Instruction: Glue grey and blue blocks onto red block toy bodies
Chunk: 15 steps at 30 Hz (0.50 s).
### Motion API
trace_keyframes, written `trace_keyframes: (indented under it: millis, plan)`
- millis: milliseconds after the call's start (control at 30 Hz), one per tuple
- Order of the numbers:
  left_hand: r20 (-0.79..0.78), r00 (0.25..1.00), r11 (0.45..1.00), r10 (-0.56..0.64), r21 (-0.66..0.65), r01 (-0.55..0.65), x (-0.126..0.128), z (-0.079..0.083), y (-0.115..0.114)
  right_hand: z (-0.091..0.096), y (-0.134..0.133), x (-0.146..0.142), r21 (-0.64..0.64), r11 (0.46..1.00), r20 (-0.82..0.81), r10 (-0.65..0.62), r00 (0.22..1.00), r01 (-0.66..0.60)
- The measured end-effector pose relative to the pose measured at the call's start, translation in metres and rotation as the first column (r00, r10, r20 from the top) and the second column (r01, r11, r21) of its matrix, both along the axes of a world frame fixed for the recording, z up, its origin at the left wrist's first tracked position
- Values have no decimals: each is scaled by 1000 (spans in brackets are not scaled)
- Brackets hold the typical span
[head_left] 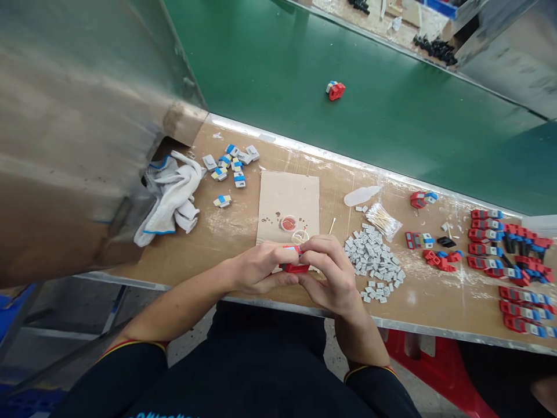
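My left hand (256, 270) and my right hand (331, 273) meet over the front edge of the workbench (226, 232). Both are closed on a small red plastic part (295, 267), fingertips pinched together at its top. Just beyond my hands a sheet of cardboard (287, 197) carries a small round cap of red stuff (288, 223) and a clear ring (300, 236). A heap of several small grey pieces (374, 261) lies right of my right hand.
White cloth gloves (174, 197) lie at the left beside several grey-and-blue parts (230, 165). A bag of cotton swabs (383, 220) and rows of red-and-blue assemblies (509, 255) lie at the right. One red part (335, 90) sits on the green conveyor belt (391, 122).
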<state>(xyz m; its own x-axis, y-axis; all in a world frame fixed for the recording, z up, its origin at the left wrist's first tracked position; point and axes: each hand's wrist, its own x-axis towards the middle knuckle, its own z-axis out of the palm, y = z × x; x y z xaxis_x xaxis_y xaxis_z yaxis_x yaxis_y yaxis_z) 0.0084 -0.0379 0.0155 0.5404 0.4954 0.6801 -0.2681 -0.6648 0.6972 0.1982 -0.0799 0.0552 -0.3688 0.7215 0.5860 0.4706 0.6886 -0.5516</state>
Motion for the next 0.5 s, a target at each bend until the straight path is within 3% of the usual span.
trace_keyframes:
  millis: [167,500]
  plan:
    - [-2,999,994,-48,-100,48,-3,1,-4,-3,1,2,-22,999,-99,46,994,-48]
    - [-3,1000,998,3,-61,-3,2,0,-3,1,-1,4,-16,1000,-32,13,999,-14]
